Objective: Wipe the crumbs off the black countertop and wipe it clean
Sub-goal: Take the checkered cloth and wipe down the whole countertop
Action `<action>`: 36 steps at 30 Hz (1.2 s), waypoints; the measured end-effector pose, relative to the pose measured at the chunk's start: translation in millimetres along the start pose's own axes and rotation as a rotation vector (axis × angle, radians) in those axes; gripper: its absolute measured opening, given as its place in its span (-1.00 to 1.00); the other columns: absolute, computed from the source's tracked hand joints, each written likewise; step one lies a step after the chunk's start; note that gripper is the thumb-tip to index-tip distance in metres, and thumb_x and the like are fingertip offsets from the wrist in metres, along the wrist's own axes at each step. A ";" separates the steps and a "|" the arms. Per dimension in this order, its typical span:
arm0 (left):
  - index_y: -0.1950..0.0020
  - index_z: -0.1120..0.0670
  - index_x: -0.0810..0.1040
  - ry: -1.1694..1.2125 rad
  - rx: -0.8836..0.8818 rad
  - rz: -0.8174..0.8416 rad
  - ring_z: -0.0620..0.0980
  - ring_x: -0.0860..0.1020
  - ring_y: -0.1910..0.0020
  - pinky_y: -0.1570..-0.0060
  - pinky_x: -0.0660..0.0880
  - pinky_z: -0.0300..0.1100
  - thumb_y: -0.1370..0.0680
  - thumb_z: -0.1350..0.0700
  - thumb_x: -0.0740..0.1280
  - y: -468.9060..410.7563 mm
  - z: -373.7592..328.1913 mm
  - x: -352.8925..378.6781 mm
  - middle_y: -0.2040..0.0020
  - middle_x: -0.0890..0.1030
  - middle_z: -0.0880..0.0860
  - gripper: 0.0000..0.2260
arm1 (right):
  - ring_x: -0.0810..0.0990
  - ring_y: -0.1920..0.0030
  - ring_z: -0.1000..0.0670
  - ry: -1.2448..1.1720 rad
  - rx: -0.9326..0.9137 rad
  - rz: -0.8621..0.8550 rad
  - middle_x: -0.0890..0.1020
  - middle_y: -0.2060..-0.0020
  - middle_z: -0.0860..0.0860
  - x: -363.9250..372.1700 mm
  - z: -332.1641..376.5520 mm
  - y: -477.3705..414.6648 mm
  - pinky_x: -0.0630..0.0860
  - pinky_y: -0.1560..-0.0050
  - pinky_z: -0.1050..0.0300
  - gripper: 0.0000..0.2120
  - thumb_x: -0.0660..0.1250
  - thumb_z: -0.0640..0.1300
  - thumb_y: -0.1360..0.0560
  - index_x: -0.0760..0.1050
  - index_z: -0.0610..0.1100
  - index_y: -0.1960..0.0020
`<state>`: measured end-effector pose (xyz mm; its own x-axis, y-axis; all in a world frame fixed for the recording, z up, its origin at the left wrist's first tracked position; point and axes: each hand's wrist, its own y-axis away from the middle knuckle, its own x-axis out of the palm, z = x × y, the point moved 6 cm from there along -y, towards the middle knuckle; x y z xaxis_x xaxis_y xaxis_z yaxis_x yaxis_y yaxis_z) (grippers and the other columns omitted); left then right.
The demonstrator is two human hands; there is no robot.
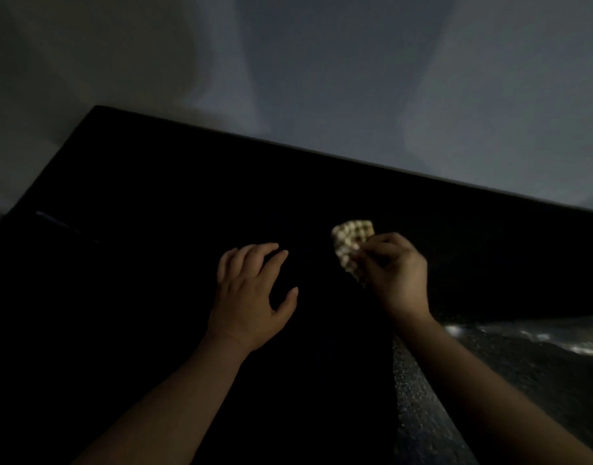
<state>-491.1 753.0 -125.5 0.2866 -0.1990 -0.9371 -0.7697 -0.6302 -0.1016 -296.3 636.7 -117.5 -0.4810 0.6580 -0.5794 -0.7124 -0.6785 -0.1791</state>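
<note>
Head view, dim: right hand (397,268) grips checkered cloth (350,243); left hand (251,293) spread; countertop (154,229) crumbs indiscernible.

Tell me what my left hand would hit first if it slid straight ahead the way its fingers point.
Probably nothing: the left hand would pass left of the checkered cloth pinched by the right hand, over dark countertop to its far edge at the wall. Dim light could hide crumbs.
</note>
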 end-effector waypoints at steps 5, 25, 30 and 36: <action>-0.34 0.03 0.45 0.003 0.009 -0.023 0.02 0.33 -0.32 -0.39 0.18 0.10 -0.49 -0.21 0.17 2.0 0.1 0.2 -0.33 0.41 -0.01 -0.49 | 0.56 0.00 -0.02 0.163 0.062 -0.142 0.53 0.09 0.07 -13.6 -10.0 -18.0 0.46 -0.01 0.26 -0.85 0.45 -0.19 -0.46 0.67 -0.19 -0.01; -0.35 0.03 0.43 -0.029 0.036 -0.061 0.05 0.32 -0.32 -0.37 0.16 0.06 -0.49 -0.23 0.11 1.3 1.4 -0.3 -0.33 0.41 0.01 -0.47 | 0.51 -0.04 -0.04 0.174 0.039 -0.070 0.55 0.06 0.01 -9.5 7.7 65.8 0.53 0.00 0.05 -0.82 0.45 -0.17 -0.46 0.67 -0.12 -0.06; -0.37 0.00 0.42 -0.075 0.026 -0.056 0.04 0.30 -0.33 -0.37 0.18 0.04 -0.50 -0.24 0.11 0.7 3.9 2.6 -0.34 0.40 -0.02 -0.47 | 0.48 0.00 0.08 0.121 -0.025 0.045 0.52 0.06 0.11 12.0 32.2 129.3 0.36 -0.04 0.45 -0.77 0.48 -0.22 -0.42 0.67 -0.05 -0.06; -0.35 0.02 0.44 -0.046 0.039 -0.055 0.04 0.32 -0.33 -0.38 0.17 0.04 -0.50 -0.21 0.16 2.3 3.8 3.1 -0.35 0.42 -0.01 -0.49 | 0.56 0.01 0.00 0.036 0.010 -0.004 0.57 0.07 0.10 -6.0 32.3 145.2 0.53 0.02 0.14 -0.76 0.49 -0.26 -0.41 0.68 -0.05 -0.04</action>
<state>-494.1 753.8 -129.8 0.3037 -0.1299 -0.9439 -0.7755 -0.6093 -0.1656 -413.4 544.8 -114.3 -0.4598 0.6480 -0.6073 -0.7194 -0.6727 -0.1732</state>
